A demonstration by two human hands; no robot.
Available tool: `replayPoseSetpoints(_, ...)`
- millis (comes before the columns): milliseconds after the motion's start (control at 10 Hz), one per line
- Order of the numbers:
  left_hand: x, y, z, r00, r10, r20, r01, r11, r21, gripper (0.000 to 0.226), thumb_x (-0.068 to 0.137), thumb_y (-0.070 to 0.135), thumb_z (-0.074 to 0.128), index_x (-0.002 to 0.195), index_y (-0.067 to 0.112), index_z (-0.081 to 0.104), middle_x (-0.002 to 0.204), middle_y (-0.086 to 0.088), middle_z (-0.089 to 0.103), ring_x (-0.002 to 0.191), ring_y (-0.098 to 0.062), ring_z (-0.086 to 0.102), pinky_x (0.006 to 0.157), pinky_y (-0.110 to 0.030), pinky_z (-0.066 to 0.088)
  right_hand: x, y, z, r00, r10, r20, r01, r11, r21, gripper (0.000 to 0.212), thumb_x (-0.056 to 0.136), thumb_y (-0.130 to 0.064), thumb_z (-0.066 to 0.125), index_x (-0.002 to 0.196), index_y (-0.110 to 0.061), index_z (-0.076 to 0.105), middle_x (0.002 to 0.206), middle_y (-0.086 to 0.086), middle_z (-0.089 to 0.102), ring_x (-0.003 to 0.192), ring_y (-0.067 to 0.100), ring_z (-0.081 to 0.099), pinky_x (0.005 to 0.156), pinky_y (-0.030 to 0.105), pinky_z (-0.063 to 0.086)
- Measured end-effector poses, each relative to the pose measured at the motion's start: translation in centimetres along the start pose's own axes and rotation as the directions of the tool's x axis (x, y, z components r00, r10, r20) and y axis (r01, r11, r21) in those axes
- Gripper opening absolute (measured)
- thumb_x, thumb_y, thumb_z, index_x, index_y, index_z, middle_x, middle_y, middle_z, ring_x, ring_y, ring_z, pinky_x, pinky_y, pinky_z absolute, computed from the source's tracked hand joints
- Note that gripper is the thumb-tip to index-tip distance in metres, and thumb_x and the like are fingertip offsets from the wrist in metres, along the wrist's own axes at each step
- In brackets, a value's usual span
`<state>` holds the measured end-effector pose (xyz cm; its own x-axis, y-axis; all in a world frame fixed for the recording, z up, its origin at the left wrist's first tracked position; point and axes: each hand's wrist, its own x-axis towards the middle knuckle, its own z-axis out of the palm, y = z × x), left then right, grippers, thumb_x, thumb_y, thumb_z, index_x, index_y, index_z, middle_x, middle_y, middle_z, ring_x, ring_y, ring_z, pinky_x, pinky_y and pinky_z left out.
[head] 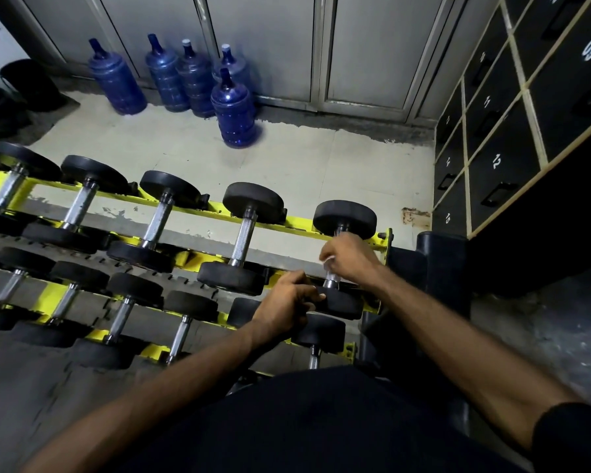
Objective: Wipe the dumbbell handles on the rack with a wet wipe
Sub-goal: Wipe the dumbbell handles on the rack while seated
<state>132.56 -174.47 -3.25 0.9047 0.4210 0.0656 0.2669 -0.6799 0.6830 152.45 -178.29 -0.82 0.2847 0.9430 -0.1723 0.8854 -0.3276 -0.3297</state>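
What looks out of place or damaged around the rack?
Nothing on the rack: the dumbbells sit straight. The floor has a rusty stain by the lockers and flaked paint beneath the rack.

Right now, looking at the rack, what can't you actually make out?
Head view:
- Wet wipe: only a white scrap shows; the right hand hides the rest.
- End dumbbell's handle: mostly covered by that hand.
- Its near head: partly under the left hand.
- Lower-row dumbbell at the right: handle cut off by dark clothing.
- Rack: left end runs off the frame.
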Motion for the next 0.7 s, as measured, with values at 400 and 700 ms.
replayPoseSetpoints(400, 0.5, 1.0, -0.7, 0.978, -0.164, 0.132, 0.195, 0.944, -0.265, 0.041, 0.090, 0.003, 0.055, 0.129, -0.008, 0.047, 0.081, 0.000, 0.062, 0.069, -0.018, 0.058, 0.052, -0.022, 0.050, -0.9, 2.2, 3.0, 0.810, 0.457, -0.367, -0.203, 0.806, 0.555, 0.024, 0.084, -0.002, 0.064, 0.100, -0.013, 0.078, 0.095, 0.002, 0.074, 0.085, 0.018, 0.066, 0.072, 0.021, 0.045)
replayPoseSetpoints(700, 0.1, 0.7, 0.0, 0.991, -0.121, -0.058, 0.118, 0.991, -0.061, 0.036, 0.065, -0.018, 0.072, 0.090, 0.008, 0.076, 0.093, 0.003, 0.054, 0.084, -0.017, 0.059, 0.068, -0.015, 0.051, -5.5, 1.9, 4.0, 0.815, 0.557, -0.161, -0.221, 0.555, 0.802, 0.009, 0.079, -0.015, 0.081, 0.088, -0.016, 0.080, 0.078, -0.007, 0.075, 0.070, 0.009, 0.070, 0.067, 0.029, 0.060)
